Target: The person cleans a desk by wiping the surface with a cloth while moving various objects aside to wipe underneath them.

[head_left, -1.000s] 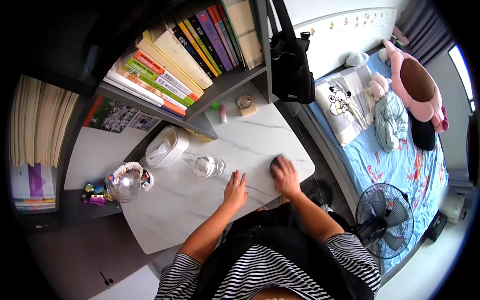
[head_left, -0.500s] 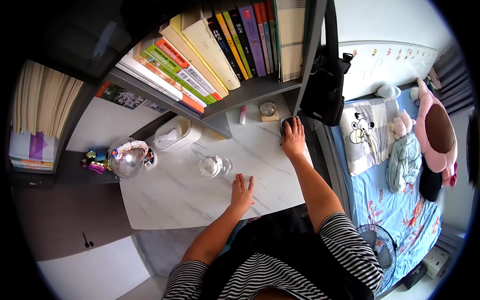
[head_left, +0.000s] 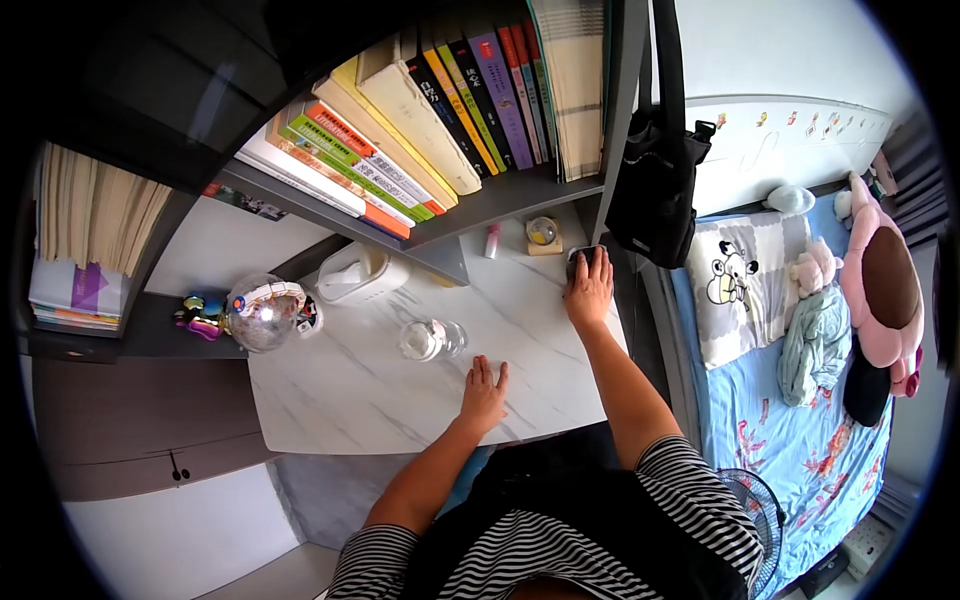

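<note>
My left hand [head_left: 484, 396] lies on the white marbled desk [head_left: 350, 400] near its front edge, fingers stretched out and nothing in them. A clear jar with a white lid [head_left: 424, 341] rests on its side just beyond those fingertips, apart from them. At the desk's right edge my right hand [head_left: 589, 291] is laid over a small dark rounded object [head_left: 573, 264]. Its fingers cover most of that object, so the exact kind is hard to make out.
A white tissue box [head_left: 362, 272], a clear globe [head_left: 262, 312], a pink tube [head_left: 492, 241] and a small globe on a wooden base [head_left: 543, 233] stand along the back. Above is a bookshelf [head_left: 500, 205]. A black bag [head_left: 655, 190] hangs right, beside the bed [head_left: 740, 390].
The camera view has tilted slightly, shifting the scene a little down and right. Both hands stay in nearly the same places on the desk.
</note>
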`<state>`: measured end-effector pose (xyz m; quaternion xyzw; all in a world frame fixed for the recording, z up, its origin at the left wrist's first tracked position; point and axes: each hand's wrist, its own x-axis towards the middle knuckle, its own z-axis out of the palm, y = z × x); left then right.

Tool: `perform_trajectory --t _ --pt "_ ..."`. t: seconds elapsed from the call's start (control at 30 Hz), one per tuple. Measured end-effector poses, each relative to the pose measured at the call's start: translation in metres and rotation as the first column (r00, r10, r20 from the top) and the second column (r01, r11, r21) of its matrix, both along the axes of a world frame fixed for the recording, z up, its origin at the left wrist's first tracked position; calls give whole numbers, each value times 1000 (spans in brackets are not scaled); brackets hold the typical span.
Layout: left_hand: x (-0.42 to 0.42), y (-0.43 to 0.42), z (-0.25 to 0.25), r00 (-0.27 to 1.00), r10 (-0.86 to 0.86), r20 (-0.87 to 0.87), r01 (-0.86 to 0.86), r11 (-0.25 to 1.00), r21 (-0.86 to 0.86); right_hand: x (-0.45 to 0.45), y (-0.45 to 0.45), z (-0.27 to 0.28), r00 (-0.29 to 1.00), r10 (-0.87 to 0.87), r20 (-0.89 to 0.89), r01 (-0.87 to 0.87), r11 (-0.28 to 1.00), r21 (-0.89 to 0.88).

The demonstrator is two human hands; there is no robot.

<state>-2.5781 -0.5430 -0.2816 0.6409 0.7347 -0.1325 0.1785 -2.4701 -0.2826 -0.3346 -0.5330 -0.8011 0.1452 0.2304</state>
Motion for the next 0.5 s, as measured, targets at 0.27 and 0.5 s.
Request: perform_trajectory --t 0.27,0.5 --pt "-19 46 15 988 108 110 -84 976 -203 30 -47 0 964 262 -46 -264 963 -47" --pt "-23 178 0 875 238 422 -421 806 416 42 -81 8 963 263 -52 -267 957 -113"
